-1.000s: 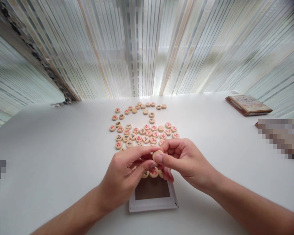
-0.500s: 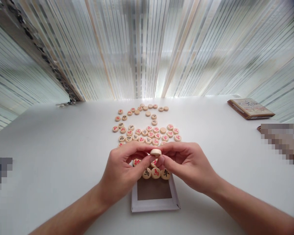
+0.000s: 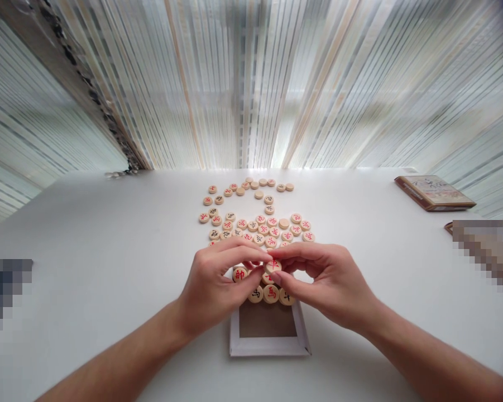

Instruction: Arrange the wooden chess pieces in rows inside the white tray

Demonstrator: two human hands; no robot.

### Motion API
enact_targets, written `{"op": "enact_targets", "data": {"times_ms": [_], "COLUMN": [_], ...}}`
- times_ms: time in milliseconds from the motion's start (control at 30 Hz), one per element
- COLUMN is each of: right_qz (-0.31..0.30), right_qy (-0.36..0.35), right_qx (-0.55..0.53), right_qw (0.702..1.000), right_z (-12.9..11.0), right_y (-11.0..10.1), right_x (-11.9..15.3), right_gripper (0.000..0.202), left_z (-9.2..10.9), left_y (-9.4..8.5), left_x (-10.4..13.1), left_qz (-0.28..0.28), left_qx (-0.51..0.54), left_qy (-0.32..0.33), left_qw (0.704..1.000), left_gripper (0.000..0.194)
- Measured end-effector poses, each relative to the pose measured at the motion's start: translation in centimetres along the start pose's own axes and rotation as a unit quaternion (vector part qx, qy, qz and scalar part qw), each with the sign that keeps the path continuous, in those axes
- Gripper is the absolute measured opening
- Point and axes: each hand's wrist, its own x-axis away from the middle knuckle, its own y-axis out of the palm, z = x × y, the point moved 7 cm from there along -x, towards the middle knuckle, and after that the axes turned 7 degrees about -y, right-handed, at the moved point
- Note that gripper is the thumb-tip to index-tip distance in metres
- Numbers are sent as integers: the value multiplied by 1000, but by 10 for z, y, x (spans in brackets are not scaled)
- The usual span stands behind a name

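Note:
A round wooden piece with a red character point(image 3: 273, 265) is held over the near pieces, its marked face towards me. The fingertips of my left hand point(image 3: 218, 282) pinch its left side, and my right hand point(image 3: 329, 282) grips it from the right. Below my hands lies a white box tray point(image 3: 272, 348) with a brown bottom. Several pieces stand in rows in it, among them a black-marked piece point(image 3: 256, 294), a red-marked piece point(image 3: 271, 293) and another red one point(image 3: 240, 274) beside my left fingers. My hands hide part of the rows.
Many loose pieces, such as a blank one point(image 3: 283, 224), lie on the white table point(image 3: 109, 251) beyond my hands. A flat illustrated box point(image 3: 437, 192) rests at the far right. Blurred objects sit at both side edges. A striped curtain point(image 3: 251, 84) hangs behind.
The held piece has been turned from edge-on so that its red character shows. Both hands still meet at it. The whole view has shifted slightly.

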Motion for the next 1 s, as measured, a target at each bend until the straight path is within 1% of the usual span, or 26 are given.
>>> {"op": "enact_targets", "data": {"times_ms": [67,133,233,300,400,500,633,800,1000], "right_qz": [6,2,-35,-75,-134,-161,-175,-201,-194], "right_qy": [-25,-70,-154,-198,-244,-268,-276,-318,-337], "right_qx": [50,113,192,216,234,267,310,362,381], "right_qw": [998,991,969,953,932,912,893,853,839], "right_z": [-4,-14,-31,-38,-40,-34,-28,-31,-32], "right_y": [-2,0,14,28,48,59,65,71,74], "right_x": [1,3,8,13,20,26,31,34,36], "right_gripper": [21,18,16,17,17,17,14,13,16], "left_z": [-5,-13,-30,-39,-46,-47,-44,-43,-42], "left_y": [-2,-6,-12,-14,-13,-11,-10,-9,-8], "left_x": [-1,-2,-3,-4,-5,-6,-6,-6,-7], "left_qz": [-1,12,39,48,52,54,50,51,53], "left_qx": [25,54,74,74,74,74,71,69,68], "left_qy": [-27,-69,-136,-159,-162,-152,-136,-131,-131], "left_qw": [999,996,987,983,983,984,987,988,988], "left_gripper": [27,26,18,16,15,16,18,19,19]}}
